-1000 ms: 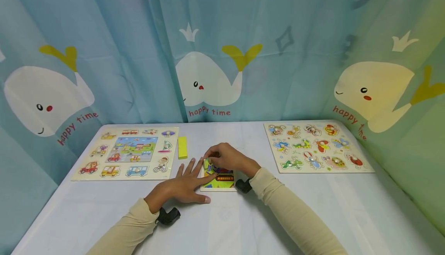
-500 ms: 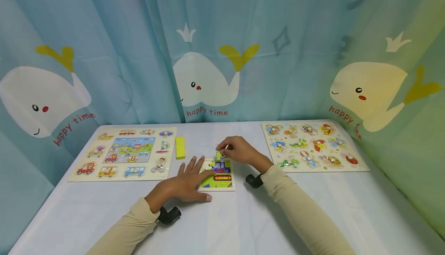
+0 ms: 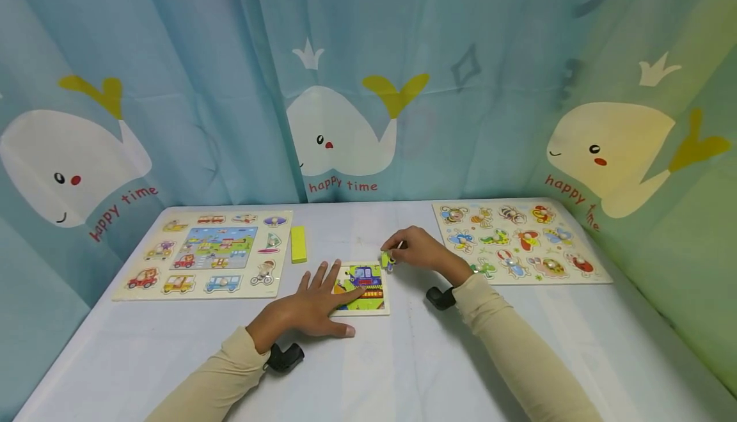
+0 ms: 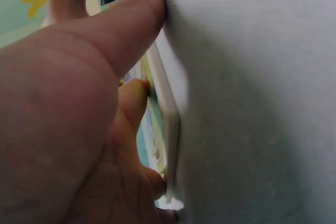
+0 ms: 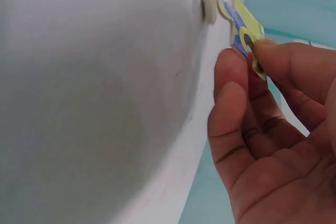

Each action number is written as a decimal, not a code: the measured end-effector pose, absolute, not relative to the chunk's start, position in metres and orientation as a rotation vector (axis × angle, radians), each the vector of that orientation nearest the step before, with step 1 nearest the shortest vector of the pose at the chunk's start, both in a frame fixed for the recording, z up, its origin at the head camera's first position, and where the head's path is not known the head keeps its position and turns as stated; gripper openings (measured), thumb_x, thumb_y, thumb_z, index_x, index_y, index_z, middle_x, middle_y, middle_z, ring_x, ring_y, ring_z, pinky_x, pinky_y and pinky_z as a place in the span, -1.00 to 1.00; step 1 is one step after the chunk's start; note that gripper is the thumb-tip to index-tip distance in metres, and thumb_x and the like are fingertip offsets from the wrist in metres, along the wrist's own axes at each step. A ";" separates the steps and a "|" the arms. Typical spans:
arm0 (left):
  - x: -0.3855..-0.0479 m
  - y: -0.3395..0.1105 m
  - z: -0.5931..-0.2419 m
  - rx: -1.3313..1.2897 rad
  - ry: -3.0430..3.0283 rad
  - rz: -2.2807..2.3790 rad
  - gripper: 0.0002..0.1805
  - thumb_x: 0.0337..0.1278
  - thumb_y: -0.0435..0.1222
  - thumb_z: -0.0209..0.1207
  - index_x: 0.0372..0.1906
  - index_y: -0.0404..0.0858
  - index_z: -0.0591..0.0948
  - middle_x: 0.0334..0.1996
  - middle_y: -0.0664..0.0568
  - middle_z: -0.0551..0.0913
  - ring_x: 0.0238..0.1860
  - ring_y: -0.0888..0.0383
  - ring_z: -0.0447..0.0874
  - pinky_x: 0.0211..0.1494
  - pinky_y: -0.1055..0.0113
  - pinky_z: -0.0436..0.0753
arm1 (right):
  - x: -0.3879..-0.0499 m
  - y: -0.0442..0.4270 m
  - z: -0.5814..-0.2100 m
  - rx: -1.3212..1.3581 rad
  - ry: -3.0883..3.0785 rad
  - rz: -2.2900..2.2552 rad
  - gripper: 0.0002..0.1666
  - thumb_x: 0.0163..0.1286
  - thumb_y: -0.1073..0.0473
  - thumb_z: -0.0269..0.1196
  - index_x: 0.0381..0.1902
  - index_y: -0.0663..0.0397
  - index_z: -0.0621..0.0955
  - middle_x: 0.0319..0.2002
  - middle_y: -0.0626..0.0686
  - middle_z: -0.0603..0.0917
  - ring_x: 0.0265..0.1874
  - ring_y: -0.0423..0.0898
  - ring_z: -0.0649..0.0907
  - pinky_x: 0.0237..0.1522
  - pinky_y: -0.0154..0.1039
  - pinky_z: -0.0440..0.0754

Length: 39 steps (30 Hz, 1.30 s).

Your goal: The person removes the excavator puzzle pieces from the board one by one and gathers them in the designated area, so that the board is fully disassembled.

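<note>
A small square picture puzzle (image 3: pixel 368 304) with a vehicle on green lies at the middle of the table. The left hand (image 3: pixel 313 307) rests spread over its left side, fingers straight; in the left wrist view the thumb (image 4: pixel 149 3) touches the cloth beside the puzzle's edge (image 4: pixel 169 108). Just beyond the puzzle's right edge, the right hand (image 3: pixel 423 250) pinches a small green and blue puzzle piece (image 3: pixel 386 262) between thumb and fingers. The right wrist view shows this piece (image 5: pixel 239 24) tilted, held by the right hand's fingertips (image 5: pixel 262 51).
At the left lies a large vehicle puzzle board (image 3: pixel 196 284), with a yellow block (image 3: pixel 298 245) beside its right edge. A large insect puzzle board (image 3: pixel 518 243) lies at the right, behind the right forearm. A blue curtain (image 3: pixel 472 153) hangs behind the white-covered table (image 3: pixel 368 383).
The right hand has lifted the small piece off the puzzle and moved right with it, uncovering the puzzle's upper part. The left hand has stayed nearly still on the puzzle.
</note>
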State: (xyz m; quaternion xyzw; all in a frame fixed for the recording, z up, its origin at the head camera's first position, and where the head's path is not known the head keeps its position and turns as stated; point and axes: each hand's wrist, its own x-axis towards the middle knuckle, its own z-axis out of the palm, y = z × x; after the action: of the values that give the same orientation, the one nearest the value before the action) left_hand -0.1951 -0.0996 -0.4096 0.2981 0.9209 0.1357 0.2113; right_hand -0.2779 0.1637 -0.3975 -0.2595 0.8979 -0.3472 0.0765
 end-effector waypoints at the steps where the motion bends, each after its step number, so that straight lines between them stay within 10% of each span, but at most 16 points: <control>1: -0.195 -0.100 -0.409 0.823 2.557 0.373 -0.18 0.16 0.22 0.17 0.50 0.19 0.20 0.53 -0.20 -0.37 0.49 -0.22 -0.50 0.39 -0.23 -0.30 | -0.278 0.166 -0.399 -0.767 2.685 -1.041 -0.81 0.32 0.40 0.20 -0.17 0.27 0.72 -0.29 0.03 0.72 -0.49 -0.21 0.61 -0.41 -0.27 0.55; 39: -0.197 -0.105 -0.411 0.838 2.543 0.399 -0.22 0.20 0.19 0.15 0.50 0.19 0.20 0.53 -0.19 -0.41 0.48 -0.21 -0.55 0.41 -0.18 -0.32 | -0.282 0.157 -0.400 -0.674 2.761 -0.929 -0.85 0.34 0.39 0.24 -0.22 0.22 0.73 -0.19 0.07 0.72 -0.21 -0.07 0.63 -0.14 -0.16 0.58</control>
State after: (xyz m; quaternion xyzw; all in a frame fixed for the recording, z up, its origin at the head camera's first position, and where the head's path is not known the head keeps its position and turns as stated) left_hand -0.1968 -0.1047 -0.4114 0.3023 0.9173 0.1438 0.2156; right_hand -0.2817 0.1568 -0.3996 -0.2247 0.9208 -0.3098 0.0757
